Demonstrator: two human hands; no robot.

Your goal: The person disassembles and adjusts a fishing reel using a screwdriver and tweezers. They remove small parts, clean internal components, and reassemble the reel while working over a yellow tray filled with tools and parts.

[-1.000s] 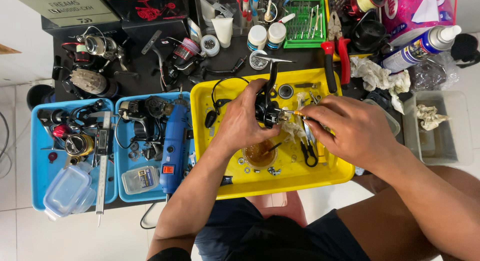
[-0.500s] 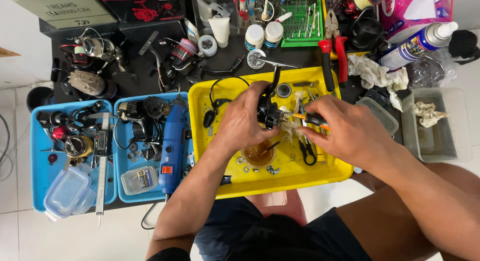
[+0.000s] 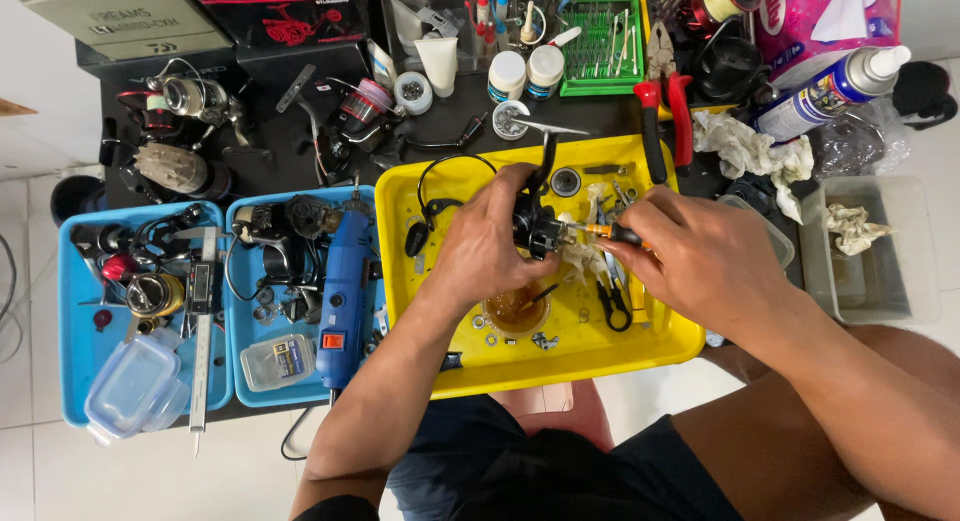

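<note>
My left hand (image 3: 492, 243) grips a black fishing reel body (image 3: 537, 224) over the yellow tray (image 3: 440, 366). A small screwdriver (image 3: 606, 232) with an orange and black handle is pinched in my right hand (image 3: 690, 263), its tip pointing left against the reel. Below the reel sits a small round dish of brown liquid (image 3: 516, 309). Small washers and screws lie on the tray floor near it. Black scissors (image 3: 612, 303) lie under my right hand.
Two blue trays (image 3: 75, 381) at left hold reel parts, a blue rotary tool (image 3: 346, 299), a caliper (image 3: 200, 331) and small plastic boxes. Behind are more reels, red pliers (image 3: 662, 111), jars, a green bit set (image 3: 598, 39), a spray can (image 3: 830, 86) and rags.
My right hand has drawn in toward the reel, bringing the screwdriver tip against it. My left hand stays on the reel, turned slightly.
</note>
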